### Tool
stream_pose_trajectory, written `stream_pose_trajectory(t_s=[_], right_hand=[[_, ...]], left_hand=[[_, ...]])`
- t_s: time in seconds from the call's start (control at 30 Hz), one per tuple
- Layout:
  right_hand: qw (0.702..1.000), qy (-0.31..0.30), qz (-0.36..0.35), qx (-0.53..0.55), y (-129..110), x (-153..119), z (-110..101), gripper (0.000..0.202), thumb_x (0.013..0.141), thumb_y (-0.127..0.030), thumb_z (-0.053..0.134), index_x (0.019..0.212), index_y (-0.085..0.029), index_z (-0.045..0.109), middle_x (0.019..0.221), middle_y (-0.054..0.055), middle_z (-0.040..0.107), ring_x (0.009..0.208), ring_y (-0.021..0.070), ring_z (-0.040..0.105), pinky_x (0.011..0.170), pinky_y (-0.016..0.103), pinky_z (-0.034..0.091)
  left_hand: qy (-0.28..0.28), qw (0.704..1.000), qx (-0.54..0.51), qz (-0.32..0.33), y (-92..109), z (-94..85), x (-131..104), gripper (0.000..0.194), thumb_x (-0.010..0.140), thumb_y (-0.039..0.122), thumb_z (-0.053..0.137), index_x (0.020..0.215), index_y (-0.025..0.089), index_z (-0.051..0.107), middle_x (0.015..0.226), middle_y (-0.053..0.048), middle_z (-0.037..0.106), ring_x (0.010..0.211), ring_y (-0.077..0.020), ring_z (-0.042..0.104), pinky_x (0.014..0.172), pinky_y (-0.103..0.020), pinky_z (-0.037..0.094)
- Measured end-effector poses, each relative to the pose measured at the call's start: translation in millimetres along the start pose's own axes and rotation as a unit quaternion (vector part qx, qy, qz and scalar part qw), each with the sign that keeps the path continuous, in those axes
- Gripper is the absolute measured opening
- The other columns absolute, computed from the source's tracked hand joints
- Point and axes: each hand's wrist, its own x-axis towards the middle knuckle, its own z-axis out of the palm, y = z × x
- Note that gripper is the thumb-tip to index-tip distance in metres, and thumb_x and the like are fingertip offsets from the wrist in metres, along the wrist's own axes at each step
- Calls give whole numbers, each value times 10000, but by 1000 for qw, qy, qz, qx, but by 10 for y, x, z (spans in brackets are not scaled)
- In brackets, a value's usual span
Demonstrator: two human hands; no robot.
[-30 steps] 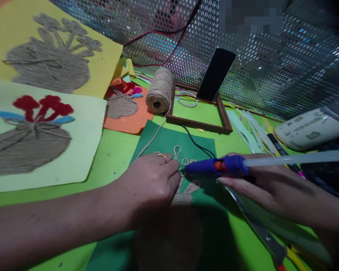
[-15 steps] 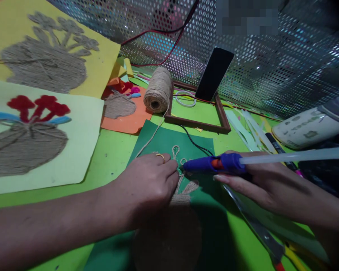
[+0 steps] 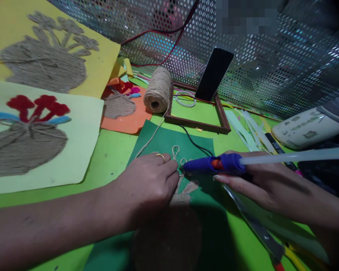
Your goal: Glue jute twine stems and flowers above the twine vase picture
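A blue hot glue gun (image 3: 214, 164) is gripped in my right hand (image 3: 260, 180), a long white glue stick (image 3: 299, 155) jutting from its back. Its tip points left, by small twine loops (image 3: 175, 151) on a dark green sheet (image 3: 197, 145). My left hand (image 3: 155, 182), wearing a ring, is closed over the sheet beside that tip, its fingertips mostly hidden. Twine (image 3: 151, 138) runs from a spool (image 3: 158, 90) to this hand. Below are a twine leaf (image 3: 192, 186) and a shaded brown pot shape (image 3: 166, 237) with a twine-wrapped rim (image 3: 180, 200).
Finished twine pot pictures lie left on yellow (image 3: 101, 60), pale green (image 3: 84, 150) and orange (image 3: 135, 120) sheets. Behind stand a wooden frame (image 3: 197, 123), a phone (image 3: 214, 73) and a perforated metal screen (image 3: 158, 45). Scissors (image 3: 267, 241), a marker (image 3: 277, 145) and a bottle (image 3: 307, 124) lie right.
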Motion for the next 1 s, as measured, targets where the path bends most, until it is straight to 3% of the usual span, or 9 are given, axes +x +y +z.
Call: stream_pose_trajectory(t_s=[0.13, 0.33, 0.5, 0.7, 0.8, 1.0], right_hand=[[1000, -3, 2, 11, 15, -31, -24, 235, 926, -438, 544, 866, -256, 679, 713, -12, 687, 588, 166, 610, 605, 278, 501], [999, 13, 19, -27, -14, 20, -16, 336, 929, -461, 527, 726, -222, 648, 566, -15, 614, 484, 145, 534, 500, 256, 441], [1000, 12, -12, -3, -7, 7, -21, 223, 928, -391, 560, 827, -226, 672, 671, -19, 678, 573, 147, 615, 573, 245, 484], [1000, 7, 26, -4, -31, 2, -40, 294, 934, -445, 528, 779, -242, 674, 599, -12, 629, 525, 164, 575, 536, 280, 468], [999, 28, 8, 18, -42, 23, -24, 278, 940, -414, 525, 806, -232, 686, 683, 7, 673, 612, 179, 631, 570, 283, 484], [1000, -10, 18, 6, -7, -6, -40, 291, 932, -477, 528, 834, -250, 682, 634, -20, 650, 543, 163, 595, 550, 275, 483]], left_hand=[[2, 1000, -8, -9, 2, 8, -6, 225, 885, 105, 458, 725, 138, 613, 668, -56, 538, 622, -175, 451, 574, -324, 354], [-1, 1000, -4, -1, 0, -9, 6, 195, 868, 96, 491, 716, 148, 602, 654, -45, 525, 607, -178, 438, 561, -327, 333], [-13, 1000, 1, -5, 0, -11, 2, 210, 882, 97, 479, 715, 145, 597, 668, -50, 532, 626, -174, 457, 579, -322, 351], [8, 1000, 3, -2, 4, 12, 0, 202, 887, 104, 479, 744, 142, 617, 652, -44, 535, 612, -173, 454, 571, -324, 347], [1, 1000, 7, -4, 3, 11, 7, 187, 871, 93, 493, 744, 148, 618, 663, -45, 548, 616, -177, 456, 571, -328, 342], [5, 1000, 4, 3, -5, 11, 7, 207, 875, 94, 478, 725, 145, 612, 648, -44, 528, 604, -176, 445, 557, -331, 339]])
